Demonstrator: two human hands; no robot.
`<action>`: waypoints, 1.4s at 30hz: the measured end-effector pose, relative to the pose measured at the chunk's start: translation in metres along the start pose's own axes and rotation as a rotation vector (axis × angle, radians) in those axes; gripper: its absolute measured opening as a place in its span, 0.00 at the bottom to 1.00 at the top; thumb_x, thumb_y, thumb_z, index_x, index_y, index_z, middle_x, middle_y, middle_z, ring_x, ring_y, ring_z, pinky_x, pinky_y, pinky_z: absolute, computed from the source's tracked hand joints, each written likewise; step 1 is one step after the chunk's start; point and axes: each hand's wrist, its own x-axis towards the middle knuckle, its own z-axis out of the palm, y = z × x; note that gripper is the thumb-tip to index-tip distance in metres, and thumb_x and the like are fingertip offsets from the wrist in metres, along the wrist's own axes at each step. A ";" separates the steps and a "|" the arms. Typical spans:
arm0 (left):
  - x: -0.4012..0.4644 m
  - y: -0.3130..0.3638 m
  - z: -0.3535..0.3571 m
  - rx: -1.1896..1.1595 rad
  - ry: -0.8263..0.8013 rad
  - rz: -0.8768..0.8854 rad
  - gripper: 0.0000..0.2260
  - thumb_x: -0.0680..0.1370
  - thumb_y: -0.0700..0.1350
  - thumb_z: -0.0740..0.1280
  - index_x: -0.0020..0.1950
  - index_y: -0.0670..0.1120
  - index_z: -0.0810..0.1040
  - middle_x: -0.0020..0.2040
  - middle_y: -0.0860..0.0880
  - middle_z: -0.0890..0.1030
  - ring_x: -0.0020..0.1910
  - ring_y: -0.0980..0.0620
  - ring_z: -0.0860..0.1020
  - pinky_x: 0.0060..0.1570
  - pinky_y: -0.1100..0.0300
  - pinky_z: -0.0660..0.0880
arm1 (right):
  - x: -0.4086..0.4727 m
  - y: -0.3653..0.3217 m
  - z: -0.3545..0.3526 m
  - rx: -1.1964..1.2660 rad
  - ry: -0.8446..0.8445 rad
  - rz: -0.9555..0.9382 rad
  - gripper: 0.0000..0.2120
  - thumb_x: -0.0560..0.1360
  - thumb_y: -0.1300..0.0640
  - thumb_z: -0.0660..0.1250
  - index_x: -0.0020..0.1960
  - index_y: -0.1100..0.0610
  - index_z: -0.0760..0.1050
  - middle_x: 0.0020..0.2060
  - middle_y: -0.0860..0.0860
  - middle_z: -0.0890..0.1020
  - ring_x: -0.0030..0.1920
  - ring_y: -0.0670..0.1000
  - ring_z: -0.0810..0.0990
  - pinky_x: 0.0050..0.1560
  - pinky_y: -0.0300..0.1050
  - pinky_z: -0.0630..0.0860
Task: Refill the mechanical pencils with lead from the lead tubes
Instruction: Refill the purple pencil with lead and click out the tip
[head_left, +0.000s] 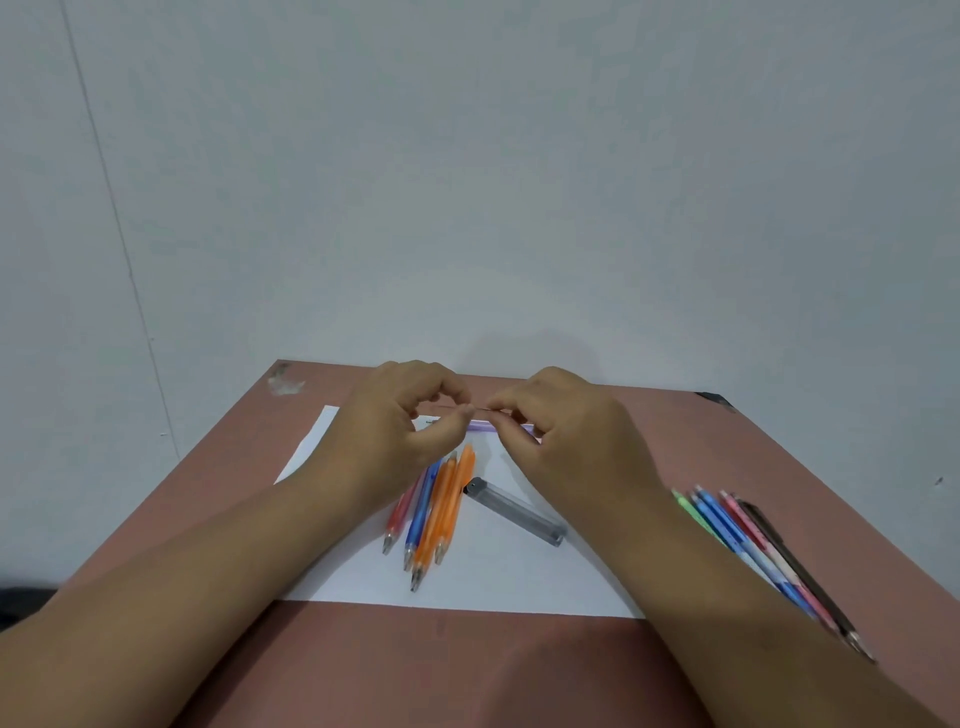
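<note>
Your left hand (410, 431) hovers over the far part of the paper (498, 577), thumb and forefinger pinched together on what looks like one end of a thin lead (482, 409); the lead is too fine to be sure of. Below it, a red, a blue and two orange pencils (434, 512) lie bunched on the paper, tips toward you. They look like light, stiff plastic, easy to take by the barrel. Beyond your fingertips a purple pencil (485, 427) lies crosswise, mostly hidden. The lead bridges the gap between your hands. It will likely be brittle and nearly weightless, so pinch it lightly near the end and keep it straight; any bending could snap it. The grey tube (514, 512) lies slantwise on the paper, dark cap at its far end; it is smooth and may roll. Your right hand (566, 436) pinches the lead's other end. Further right, more pencils (748, 545) lie on the desk (467, 670), partly under your forearm.
</note>
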 end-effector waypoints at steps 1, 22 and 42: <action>0.000 0.000 0.000 0.021 0.005 0.010 0.10 0.78 0.48 0.70 0.44 0.64 0.75 0.44 0.65 0.79 0.51 0.61 0.76 0.47 0.64 0.73 | 0.000 0.000 0.001 -0.014 0.006 -0.013 0.05 0.76 0.57 0.74 0.52 0.52 0.85 0.41 0.48 0.83 0.35 0.47 0.77 0.37 0.31 0.67; 0.048 0.007 0.006 0.257 -0.358 -0.467 0.09 0.80 0.56 0.68 0.53 0.52 0.78 0.48 0.53 0.81 0.45 0.55 0.77 0.38 0.62 0.74 | -0.001 0.017 -0.006 0.270 0.193 0.374 0.03 0.76 0.61 0.73 0.45 0.54 0.84 0.37 0.45 0.84 0.39 0.44 0.81 0.40 0.29 0.76; 0.043 -0.021 0.029 0.415 -0.300 -0.329 0.09 0.83 0.46 0.63 0.56 0.53 0.83 0.51 0.54 0.83 0.48 0.55 0.79 0.50 0.59 0.77 | -0.001 0.017 -0.011 0.439 0.175 0.524 0.03 0.77 0.58 0.72 0.48 0.52 0.84 0.37 0.41 0.83 0.42 0.40 0.81 0.41 0.28 0.77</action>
